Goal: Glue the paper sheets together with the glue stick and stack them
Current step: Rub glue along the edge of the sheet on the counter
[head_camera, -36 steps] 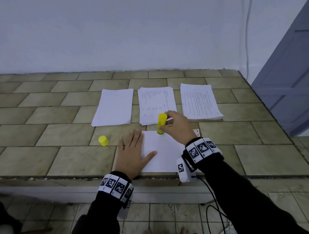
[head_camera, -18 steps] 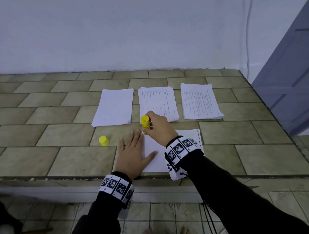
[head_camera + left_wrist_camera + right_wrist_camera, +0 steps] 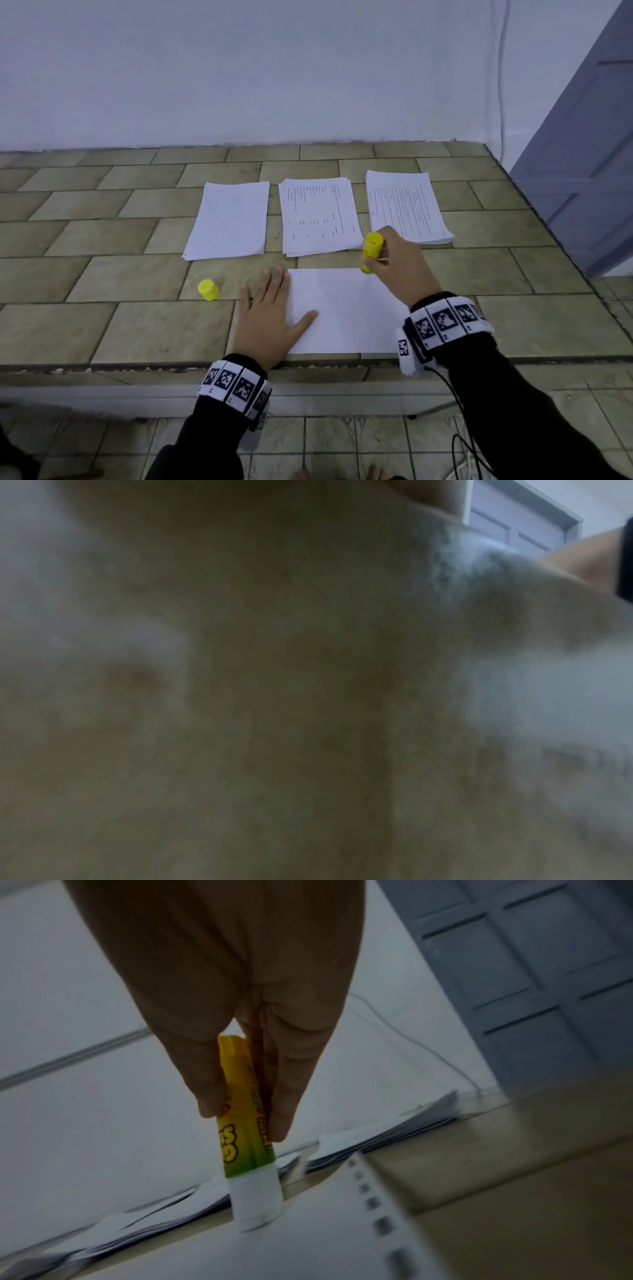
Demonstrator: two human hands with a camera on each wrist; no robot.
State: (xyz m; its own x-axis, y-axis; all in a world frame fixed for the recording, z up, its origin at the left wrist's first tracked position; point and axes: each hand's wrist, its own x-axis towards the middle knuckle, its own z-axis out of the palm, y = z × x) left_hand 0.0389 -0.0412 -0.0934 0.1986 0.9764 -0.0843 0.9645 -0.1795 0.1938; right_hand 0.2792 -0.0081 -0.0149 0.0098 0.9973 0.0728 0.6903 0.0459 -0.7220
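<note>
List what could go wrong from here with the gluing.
1. The glue stick in the right hand sits at the far edge of the sheet; a stroke may run off onto the tiled counter.
2. The left hand presses only the sheet's left side, so the right side may drag or wrinkle.
3. The cap lies loose and might roll.

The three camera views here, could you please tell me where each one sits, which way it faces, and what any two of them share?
Head: worn on the head, looking forward and down at the tiled counter; shows both forearms, the left hand flat on the paper sheet, and the right hand.
Left wrist: pressed low against the surface, blurred; only a door and a bit of the other arm show.
Right wrist: looks along the fingers at the glue stick.
Shared: head and right wrist both show the glue stick touching the sheet.
</note>
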